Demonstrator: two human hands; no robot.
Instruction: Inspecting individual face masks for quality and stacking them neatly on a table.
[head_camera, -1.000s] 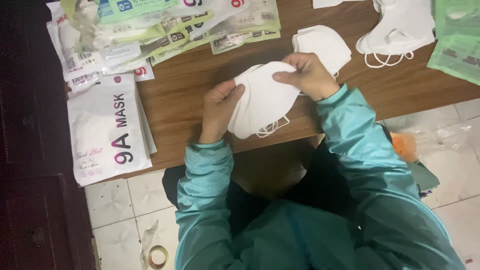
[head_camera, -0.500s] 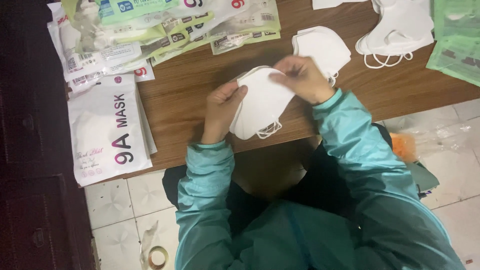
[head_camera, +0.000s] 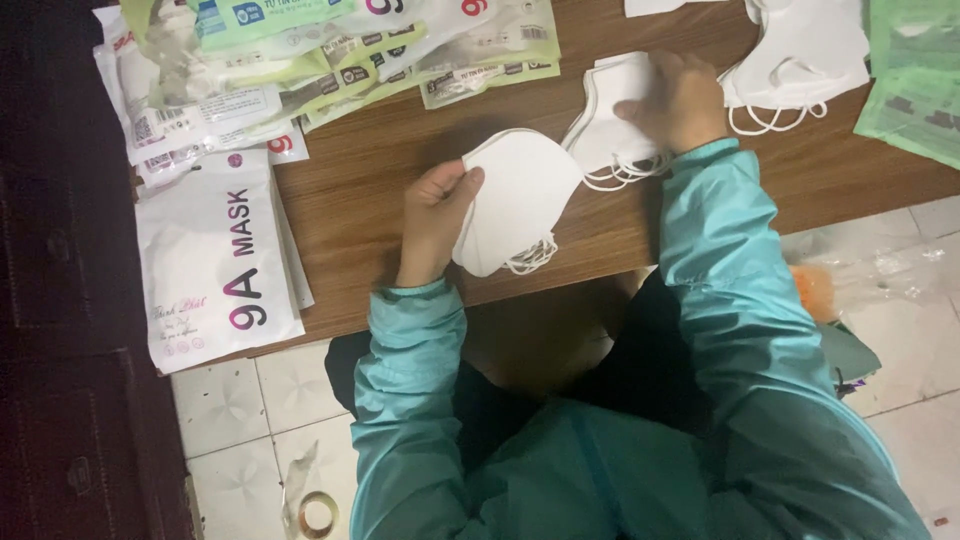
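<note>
At the near edge of the wooden table (head_camera: 380, 200), our left hand (head_camera: 435, 215) now holds the folded white mask (head_camera: 515, 200) alone, thumb and fingers pinched on its left side. Our right hand (head_camera: 680, 95), which gripped that same mask half a second ago, has left it and lies curled on the small stack of white masks (head_camera: 610, 125) farther in; whether it grips one, we cannot tell. Packaged masks (head_camera: 215, 260) overhang the table's left edge.
</note>
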